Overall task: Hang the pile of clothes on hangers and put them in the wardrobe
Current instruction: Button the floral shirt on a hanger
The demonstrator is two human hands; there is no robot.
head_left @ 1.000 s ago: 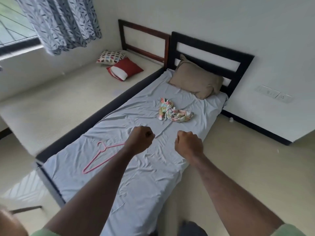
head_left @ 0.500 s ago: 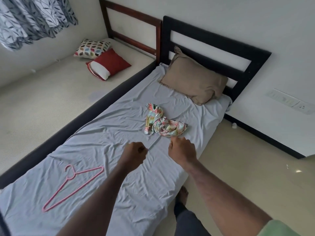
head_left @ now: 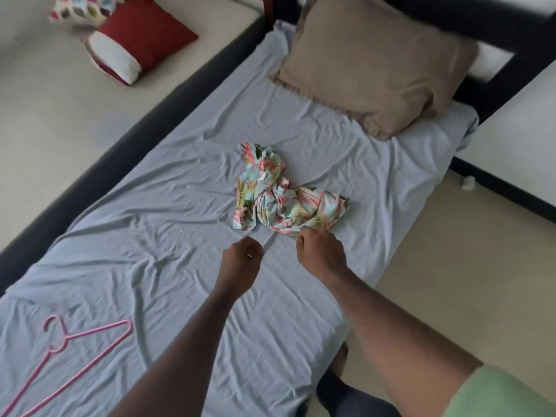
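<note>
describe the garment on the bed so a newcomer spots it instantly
Start at the grey-blue sheet of the nearer bed, below the tan pillow. Mid-sheet lies a crumpled floral garment, pink and green leaves on pale blue. It is the only patterned cloth on that sheet; the pink hanger lies apart.

Floral garment (head_left: 279,197) crumpled mid-bed (head_left: 150,236) on grey sheet. Right hand (head_left: 320,255) at garment's near edge, fingers curled, grip unclear. Left hand (head_left: 242,258) fisted just beside, holding nothing. Pink hanger (head_left: 75,353) flat, near left. Tan pillow (head_left: 376,64) at headboard.
</note>
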